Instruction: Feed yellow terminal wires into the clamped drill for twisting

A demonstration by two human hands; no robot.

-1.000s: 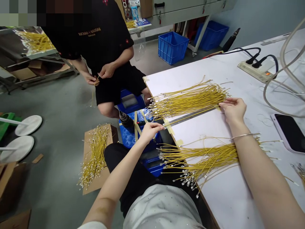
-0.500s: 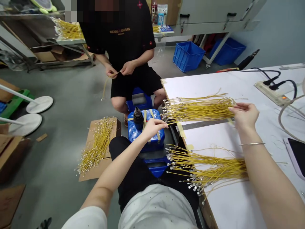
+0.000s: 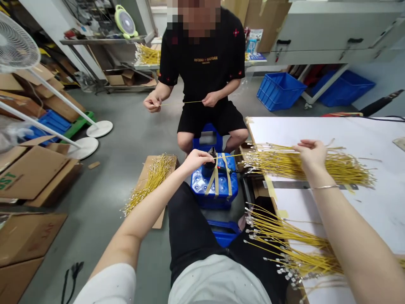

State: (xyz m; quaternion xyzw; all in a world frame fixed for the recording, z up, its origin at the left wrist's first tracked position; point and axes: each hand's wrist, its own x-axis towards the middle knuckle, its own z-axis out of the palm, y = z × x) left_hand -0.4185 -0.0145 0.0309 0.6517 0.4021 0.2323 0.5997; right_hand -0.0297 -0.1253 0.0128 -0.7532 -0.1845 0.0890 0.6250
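While you sit with your legs beside the left edge of a white-topped table, a loose bundle of yellow wires lies on its near part, metal-tipped ends jutting past that edge. Those overhanging tips could snag on your clothing, and a brush of your right forearm might sweep wires to the floor. Farther up the table, a metal strip, likely a ruler, lies flat just on the near side of a second bundle. Your left hand, out past the table's left edge, has thumb and fingers pinched on a yellow wire, which runs straight back over that edge toward your right hand. The right thumb and fingertips come close together above the second bundle; whether they clamp the same wire cannot be told against so many like it. A sharp pull could kink the wire, and hooked tips could drag its neighbours askew. Left of the table, a blue plastic container carries a black tool; a drooping wire could catch there. A third bundle lies on cardboard farther left of the table. Beyond the table's far left corner, a seated co-worker stretches another wire between two hands; a blue crate stands past the table's far edge.
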